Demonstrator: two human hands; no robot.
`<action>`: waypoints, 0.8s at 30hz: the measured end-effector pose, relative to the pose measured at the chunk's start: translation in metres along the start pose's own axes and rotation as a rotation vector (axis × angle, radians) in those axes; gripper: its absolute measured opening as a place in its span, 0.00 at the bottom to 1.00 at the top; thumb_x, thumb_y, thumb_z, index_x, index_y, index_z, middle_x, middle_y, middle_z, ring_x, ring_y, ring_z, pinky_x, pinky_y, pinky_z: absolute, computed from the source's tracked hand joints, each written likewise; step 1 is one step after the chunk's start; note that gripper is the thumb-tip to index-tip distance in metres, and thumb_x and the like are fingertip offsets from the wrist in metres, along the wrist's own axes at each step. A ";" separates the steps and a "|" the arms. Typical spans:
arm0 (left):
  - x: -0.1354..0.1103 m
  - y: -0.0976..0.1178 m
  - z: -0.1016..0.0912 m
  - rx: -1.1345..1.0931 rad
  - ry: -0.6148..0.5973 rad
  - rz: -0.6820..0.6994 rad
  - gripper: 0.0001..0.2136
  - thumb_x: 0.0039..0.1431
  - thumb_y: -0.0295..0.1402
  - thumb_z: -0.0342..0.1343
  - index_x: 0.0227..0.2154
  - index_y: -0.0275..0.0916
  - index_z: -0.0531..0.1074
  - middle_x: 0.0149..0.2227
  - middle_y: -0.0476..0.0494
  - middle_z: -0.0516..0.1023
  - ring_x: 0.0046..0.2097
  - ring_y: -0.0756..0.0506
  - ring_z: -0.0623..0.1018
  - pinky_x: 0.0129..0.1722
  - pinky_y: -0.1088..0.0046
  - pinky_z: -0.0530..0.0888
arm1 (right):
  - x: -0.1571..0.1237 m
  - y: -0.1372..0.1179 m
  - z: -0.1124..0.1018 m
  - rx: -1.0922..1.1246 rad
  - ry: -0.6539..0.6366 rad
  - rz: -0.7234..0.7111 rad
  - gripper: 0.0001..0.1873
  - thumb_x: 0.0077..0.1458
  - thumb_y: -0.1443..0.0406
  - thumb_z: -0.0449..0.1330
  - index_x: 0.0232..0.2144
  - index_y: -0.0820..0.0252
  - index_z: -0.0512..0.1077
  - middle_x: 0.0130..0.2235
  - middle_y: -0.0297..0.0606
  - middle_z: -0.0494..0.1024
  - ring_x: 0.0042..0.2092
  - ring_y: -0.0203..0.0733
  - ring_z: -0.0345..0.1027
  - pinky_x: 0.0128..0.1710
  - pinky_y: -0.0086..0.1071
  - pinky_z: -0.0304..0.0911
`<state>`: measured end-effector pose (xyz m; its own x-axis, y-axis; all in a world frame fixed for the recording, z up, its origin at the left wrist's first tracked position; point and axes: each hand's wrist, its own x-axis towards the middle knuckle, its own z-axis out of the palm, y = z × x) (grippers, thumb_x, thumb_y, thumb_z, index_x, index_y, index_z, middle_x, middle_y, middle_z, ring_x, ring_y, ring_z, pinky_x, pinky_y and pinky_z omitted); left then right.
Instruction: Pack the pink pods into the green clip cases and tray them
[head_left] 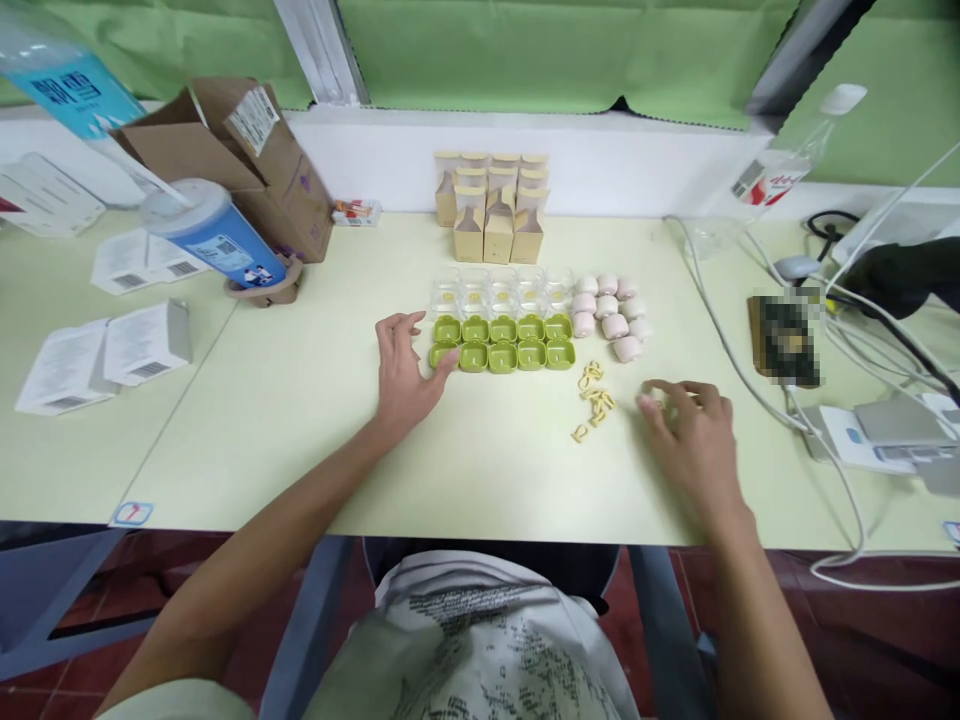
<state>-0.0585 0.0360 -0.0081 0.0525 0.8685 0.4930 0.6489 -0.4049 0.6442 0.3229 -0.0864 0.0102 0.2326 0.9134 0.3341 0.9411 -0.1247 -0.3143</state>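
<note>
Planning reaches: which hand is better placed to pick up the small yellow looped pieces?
The right hand, probably: it's nearer the yellow pieces, while the left hand is beside the green rounded plastic cups.

Cups [503, 357]: ten;
Clear cases [503, 292]: five across, just behind the cups; rows unclear;
Pink balls [615, 326]: ten, right of the cups;
Yellow clips [598, 402]: overlapping, count unclear; front right of the cups;
Boxes [499, 241]: three in front row, behind the cups; others partly hidden;
Bottles [781, 172]: two, flanking the cups

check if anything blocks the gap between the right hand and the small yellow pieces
Nothing visible does: only tabletop shows between the right hand and the small yellow pieces. The pink pieces lie farther back, outside that gap.
</note>
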 end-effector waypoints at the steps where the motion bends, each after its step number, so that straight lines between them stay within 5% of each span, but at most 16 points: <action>1: 0.001 0.001 0.000 -0.007 0.018 0.009 0.30 0.69 0.54 0.59 0.65 0.43 0.62 0.59 0.33 0.64 0.55 0.38 0.75 0.43 0.61 0.80 | -0.006 0.001 0.005 0.042 -0.034 -0.028 0.34 0.73 0.42 0.50 0.59 0.60 0.79 0.54 0.58 0.74 0.54 0.64 0.69 0.55 0.60 0.70; 6: 0.001 0.000 -0.001 -0.026 0.057 0.021 0.23 0.72 0.49 0.56 0.62 0.42 0.64 0.58 0.33 0.66 0.54 0.40 0.76 0.40 0.64 0.78 | -0.003 -0.034 0.030 0.081 -0.121 -0.113 0.39 0.73 0.43 0.50 0.71 0.64 0.68 0.59 0.61 0.69 0.57 0.66 0.65 0.57 0.62 0.70; 13: 0.002 -0.007 -0.005 -0.039 0.070 -0.012 0.22 0.70 0.44 0.58 0.61 0.42 0.64 0.59 0.33 0.65 0.54 0.40 0.75 0.40 0.64 0.79 | 0.007 -0.059 0.029 -0.005 -0.169 -0.312 0.44 0.66 0.32 0.51 0.58 0.64 0.73 0.54 0.59 0.72 0.53 0.65 0.65 0.54 0.59 0.71; 16: 0.004 -0.009 -0.002 -0.064 0.074 -0.020 0.21 0.69 0.42 0.58 0.60 0.42 0.64 0.58 0.34 0.65 0.54 0.40 0.75 0.40 0.64 0.79 | -0.004 -0.063 0.030 -0.037 -0.121 -0.338 0.46 0.64 0.32 0.54 0.60 0.66 0.70 0.56 0.61 0.72 0.54 0.66 0.65 0.55 0.59 0.70; 20: 0.004 -0.010 -0.001 -0.081 0.074 -0.040 0.21 0.66 0.37 0.60 0.59 0.42 0.65 0.58 0.34 0.65 0.54 0.40 0.75 0.40 0.65 0.79 | -0.002 -0.068 0.035 -0.060 -0.076 -0.288 0.35 0.74 0.46 0.50 0.69 0.63 0.65 0.68 0.60 0.67 0.58 0.66 0.64 0.50 0.56 0.73; 24: 0.005 -0.010 -0.001 -0.084 0.086 -0.067 0.22 0.63 0.32 0.59 0.58 0.41 0.65 0.58 0.35 0.66 0.54 0.41 0.75 0.40 0.65 0.80 | 0.013 -0.067 0.039 -0.043 -0.136 -0.251 0.22 0.75 0.54 0.49 0.58 0.59 0.73 0.57 0.54 0.76 0.56 0.61 0.66 0.41 0.46 0.74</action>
<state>-0.0658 0.0444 -0.0110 -0.0565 0.8679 0.4935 0.5827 -0.3727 0.7222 0.2529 -0.0508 0.0012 -0.0415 0.9611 0.2732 0.9754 0.0982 -0.1974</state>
